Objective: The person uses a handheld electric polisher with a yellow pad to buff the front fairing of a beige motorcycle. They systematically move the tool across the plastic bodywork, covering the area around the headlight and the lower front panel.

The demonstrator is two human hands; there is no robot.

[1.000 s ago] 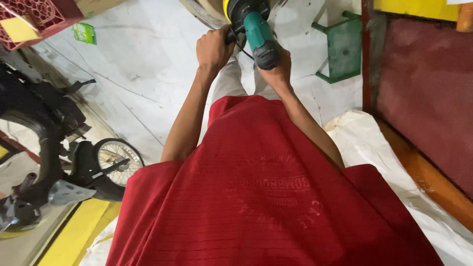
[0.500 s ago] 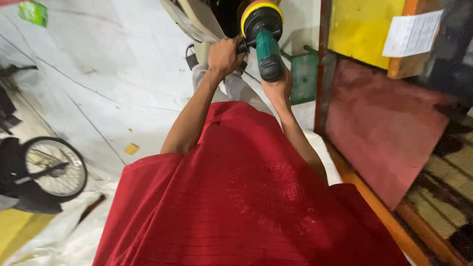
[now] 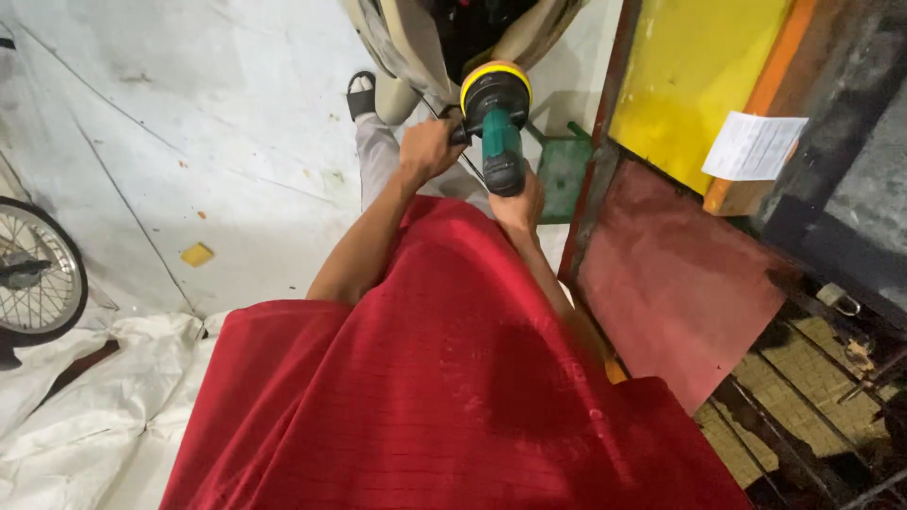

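Green polisher [image 3: 501, 142] is gripped by both hands — left hand [image 3: 427, 149] closed on its side handle, right hand [image 3: 518, 200] under the body; keep the yellow pad [image 3: 493, 77] flat on the far beige panel [image 3: 402, 42].

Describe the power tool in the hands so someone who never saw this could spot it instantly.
Start at the red shirt filling the lower frame and follow both bare arms up to the top centre. There the left hand grips a side handle and the right hand the rear of a polisher. Its green body and round black head with a yellow rim are unlike anything nearby.
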